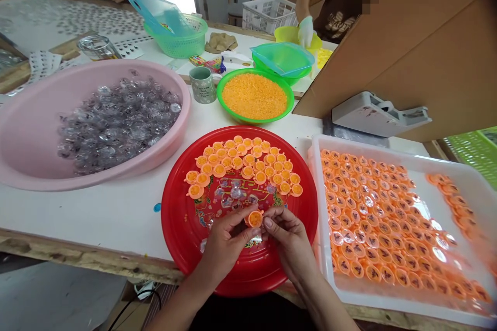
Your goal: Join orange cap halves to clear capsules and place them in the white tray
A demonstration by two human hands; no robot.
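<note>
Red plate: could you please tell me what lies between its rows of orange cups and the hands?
A few clear shells lie there on the red plate, seen in the head view.

On the table [97, 212], the round tray [182, 227] sits near and central, with small caps [243, 163] crowding its far half. Over its near half the left hand [225, 243] and right hand [289, 240] meet on one cap [254, 218] (pinched between fingertips of both). A basin [27, 134] of shells [116, 121] lies left. A flat bin [411, 158] lies just right. A bowl [219, 94] sits behind, with a mug [202, 85] at its left.
</note>
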